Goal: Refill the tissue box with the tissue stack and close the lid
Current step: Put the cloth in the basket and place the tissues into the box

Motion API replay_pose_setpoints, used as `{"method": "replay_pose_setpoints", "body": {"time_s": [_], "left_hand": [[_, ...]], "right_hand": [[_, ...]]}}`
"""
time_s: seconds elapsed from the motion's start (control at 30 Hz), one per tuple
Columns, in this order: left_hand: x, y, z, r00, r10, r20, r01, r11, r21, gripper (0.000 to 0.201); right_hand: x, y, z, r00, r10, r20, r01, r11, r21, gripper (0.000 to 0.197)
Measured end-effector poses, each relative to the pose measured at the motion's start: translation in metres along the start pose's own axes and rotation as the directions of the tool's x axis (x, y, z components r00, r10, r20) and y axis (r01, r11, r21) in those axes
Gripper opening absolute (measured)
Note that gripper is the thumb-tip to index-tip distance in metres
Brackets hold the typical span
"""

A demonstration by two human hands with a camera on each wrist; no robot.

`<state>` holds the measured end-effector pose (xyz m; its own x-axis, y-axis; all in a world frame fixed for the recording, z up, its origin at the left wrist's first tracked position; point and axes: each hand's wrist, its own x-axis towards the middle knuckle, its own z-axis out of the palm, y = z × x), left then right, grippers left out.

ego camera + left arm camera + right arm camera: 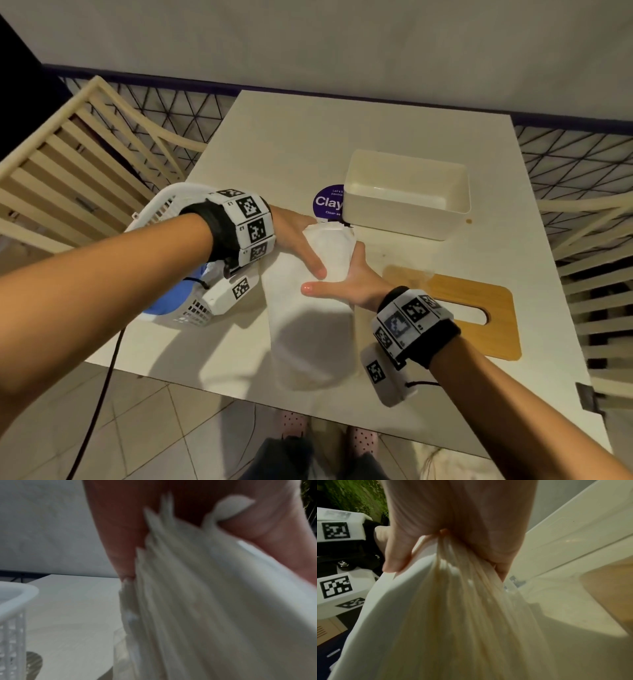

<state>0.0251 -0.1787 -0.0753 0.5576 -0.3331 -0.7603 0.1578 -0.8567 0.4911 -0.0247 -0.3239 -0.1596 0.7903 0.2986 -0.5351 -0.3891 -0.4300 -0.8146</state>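
Sitting at the table's (342,130) left edge, a white mesh basket (164,212) is hiding partly behind the left forearm, a blue thing inside it too covered to name. The left hand (294,240) and right hand (356,277) are both gripping the white tissue stack (308,335) at its far end, fingers curled round it; the stack is hanging over the table's near part. A purple round label reading "Clay" (327,202) is being cut off by the open, empty tissue box (407,195). The wooden slotted lid (479,308) is lying flat near the right edge.
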Motion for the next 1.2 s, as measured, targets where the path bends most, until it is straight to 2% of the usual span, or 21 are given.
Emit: {"method": "replay_pose_setpoints", "body": {"time_s": [0.1, 0.27, 0.33, 0.37, 0.4, 0.47, 0.57, 0.63, 0.67, 0.7, 0.77, 0.87, 0.9, 0.97, 1.03, 1.07, 1.17, 1.2], "left_hand": [[0.002, -0.003, 0.005, 0.999, -0.004, 0.034, 0.004, 1.000, -0.015, 0.028], [0.001, -0.005, 0.010, 0.996, 0.037, -0.083, -0.038, 0.999, -0.011, 0.028], [-0.004, -0.003, 0.008, 0.991, 0.070, -0.113, -0.070, 0.998, 0.011, 0.029], [-0.007, -0.003, 0.006, 0.989, 0.083, -0.125, -0.082, 0.997, 0.014, 0.030], [-0.011, -0.004, 0.003, 0.987, 0.093, -0.134, -0.091, 0.996, 0.018, 0.032], [-0.020, -0.005, -0.004, 0.982, 0.107, -0.158, -0.105, 0.994, 0.016, 0.034], [-0.038, -0.005, -0.020, 0.971, 0.140, -0.194, -0.148, 0.989, -0.025, 0.035], [-0.051, -0.003, -0.036, 0.961, 0.165, -0.220, -0.185, 0.980, -0.070, 0.034], [-0.058, -0.002, -0.046, 0.954, 0.181, -0.240, -0.209, 0.973, -0.096, 0.040], [-0.065, -0.001, -0.055, 0.942, 0.208, -0.262, -0.246, 0.961, -0.122, 0.053], [-0.075, 0.000, -0.075, 0.914, 0.267, -0.305, -0.334, 0.922, -0.194, 0.080], [-0.087, 0.008, -0.095, 0.863, 0.284, -0.417, -0.420, 0.863, -0.282, 0.088], [-0.086, 0.010, -0.101, 0.849, 0.263, -0.458, -0.431, 0.846, -0.315, 0.089], [-0.076, 0.010, -0.113, 0.814, 0.193, -0.547, -0.439, 0.822, -0.363, 0.098], [-0.056, 0.009, -0.122, 0.785, 0.145, -0.603, -0.448, 0.804, -0.390, 0.101], [-0.054, 0.015, -0.120, 0.786, 0.125, -0.605, -0.445, 0.794, -0.414, 0.093], [-0.045, 0.034, -0.106, 0.819, 0.085, -0.568, -0.424, 0.756, -0.499, 0.047], [-0.038, 0.038, -0.103, 0.822, 0.054, -0.566, -0.407, 0.752, -0.519, 0.041]], "right_hand": [[-0.001, 0.000, 0.002, 1.000, 0.004, 0.000, -0.004, 1.000, 0.007, 0.121], [-0.006, -0.004, 0.006, 0.999, -0.050, 0.019, 0.049, 0.998, 0.038, 0.123], [-0.010, -0.002, 0.003, 0.991, -0.116, 0.061, 0.108, 0.987, 0.119, 0.108], [-0.016, -0.001, 0.001, 0.990, -0.100, 0.095, 0.084, 0.984, 0.156, 0.097], [-0.020, 0.002, -0.001, 0.990, -0.047, 0.132, 0.021, 0.982, 0.185, 0.095], [-0.024, 0.012, -0.007, 0.984, 0.025, 0.179, -0.072, 0.963, 0.260, 0.103], [-0.029, 0.008, -0.018, 0.989, 0.006, 0.149, -0.071, 0.899, 0.433, 0.094], [-0.034, -0.005, -0.027, 0.987, 0.008, 0.160, -0.083, 0.880, 0.469, 0.102], [-0.036, -0.011, -0.032, 0.985, -0.003, 0.171, -0.082, 0.868, 0.489, 0.104], [-0.038, -0.018, -0.038, 0.984, -0.017, 0.175, -0.080, 0.843, 0.532, 0.105], [-0.043, -0.032, -0.050, 0.985, -0.065, 0.158, -0.062, 0.725, 0.686, 0.107], [-0.047, -0.053, -0.070, 0.987, -0.163, 0.005, 0.066, 0.432, 0.899, 0.101], [-0.048, -0.061, -0.076, 0.982, -0.178, -0.058, 0.120, 0.364, 0.924, 0.098], [-0.049, -0.079, -0.086, 0.969, -0.198, -0.146, 0.202, 0.307, 0.930, 0.093], [-0.050, -0.094, -0.094, 0.957, -0.213, -0.198, 0.259, 0.315, 0.913, 0.088], [-0.050, -0.102, -0.099, 0.952, -0.205, -0.226, 0.286, 0.348, 0.893, 0.085], [-0.053, -0.118, -0.112, 0.922, -0.183, -0.342, 0.386, 0.521, 0.761, 0.065], [-0.054, -0.122, -0.116, 0.905, -0.185, -0.384, 0.416, 0.577, 0.703, 0.053]]}}
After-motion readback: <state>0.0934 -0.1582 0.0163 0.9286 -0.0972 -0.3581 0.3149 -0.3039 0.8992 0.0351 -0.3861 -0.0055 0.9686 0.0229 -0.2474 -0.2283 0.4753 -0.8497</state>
